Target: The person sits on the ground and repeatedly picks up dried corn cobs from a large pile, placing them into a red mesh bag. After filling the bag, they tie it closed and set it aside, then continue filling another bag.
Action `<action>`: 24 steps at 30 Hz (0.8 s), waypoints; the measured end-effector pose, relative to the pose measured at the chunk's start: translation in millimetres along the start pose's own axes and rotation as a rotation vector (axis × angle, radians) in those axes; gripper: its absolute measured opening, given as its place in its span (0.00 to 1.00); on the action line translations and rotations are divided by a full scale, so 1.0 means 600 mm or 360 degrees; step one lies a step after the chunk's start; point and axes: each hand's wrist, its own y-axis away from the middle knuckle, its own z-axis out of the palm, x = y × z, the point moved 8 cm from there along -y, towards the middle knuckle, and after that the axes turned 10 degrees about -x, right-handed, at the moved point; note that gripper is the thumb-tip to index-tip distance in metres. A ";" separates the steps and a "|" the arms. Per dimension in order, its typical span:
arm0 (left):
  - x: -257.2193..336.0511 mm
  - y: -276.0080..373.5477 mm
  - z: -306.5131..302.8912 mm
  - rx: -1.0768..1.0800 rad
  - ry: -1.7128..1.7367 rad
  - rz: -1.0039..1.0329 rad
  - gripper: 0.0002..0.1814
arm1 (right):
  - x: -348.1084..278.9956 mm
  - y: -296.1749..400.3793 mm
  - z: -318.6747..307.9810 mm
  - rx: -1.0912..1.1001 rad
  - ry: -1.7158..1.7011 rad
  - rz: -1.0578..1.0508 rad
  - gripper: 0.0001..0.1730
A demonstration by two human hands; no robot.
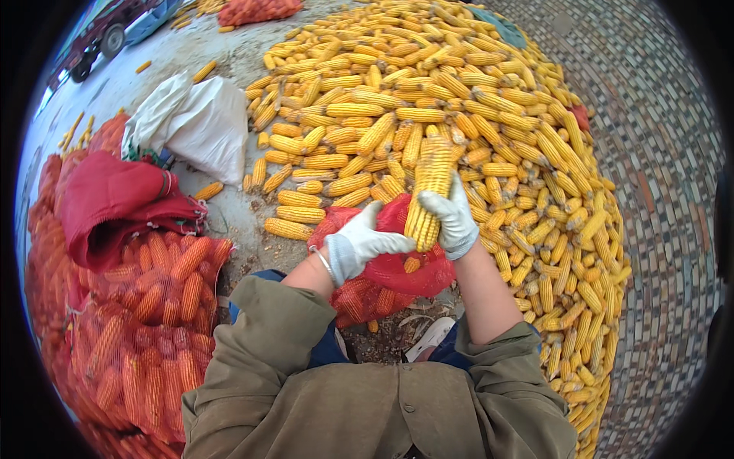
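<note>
My right hand (453, 215), in a white work glove, grips yellow corn cobs (431, 172) held upright over a red mesh bag (395, 281). Whether it is one cob or two end to end, I cannot tell. My left hand (367, 238), gloved too, has its thumb and fingers apart. Its fingertips reach the lower end of the corn, touching or just short of it. The mesh bag stands between my feet with its mouth open, and cobs show through its lower part. Both hands partly cover the bag's rim.
A big heap of corn cobs (516, 172) spreads ahead and to the right. Filled red mesh bags (143, 367) crowd the left, a folded red bag (114, 201) on top. A white woven sack (206, 126) lies beyond. Brick paving (659, 229) borders the heap; a vehicle (106, 34) stands far left.
</note>
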 end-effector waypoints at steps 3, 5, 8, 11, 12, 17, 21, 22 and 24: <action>-0.044 -0.003 -0.014 -0.0147 0.0513 -0.0344 0.30 | -0.028 0.072 -0.052 0.0391 -0.0142 -0.0540 0.34; -0.035 0.003 0.006 -0.0210 0.0733 -0.0316 0.22 | -0.008 0.112 -0.042 0.0478 0.0063 -0.0604 0.35; -0.018 -0.007 0.007 -0.0299 0.0983 -0.0104 0.25 | 0.066 0.124 0.011 0.0123 0.0966 -0.0701 0.54; 0.033 -0.002 0.008 -0.0367 0.1050 0.0172 0.26 | 0.166 0.126 0.002 -0.0391 0.2081 0.0521 0.52; 0.042 -0.002 0.000 -0.0280 0.1062 0.0205 0.26 | 0.179 0.134 -0.035 -0.0524 0.2421 0.0778 0.47; 0.070 0.011 -0.044 -0.0041 0.0675 0.0310 0.27 | 0.096 0.141 -0.226 -0.0786 0.3454 0.1387 0.44; 0.049 -0.010 -0.034 0.0002 0.0066 0.0110 0.23 | -0.050 0.159 -0.378 0.0057 0.3963 0.1377 0.46; 0.026 -0.019 -0.031 0.0139 -0.0379 -0.0098 0.29 | -0.061 0.178 -0.412 0.0069 0.3660 0.1569 0.47; -0.012 -0.025 -0.021 -0.0029 -0.1147 -0.0354 0.39 | -0.067 0.212 -0.476 0.0188 0.3179 0.1792 0.47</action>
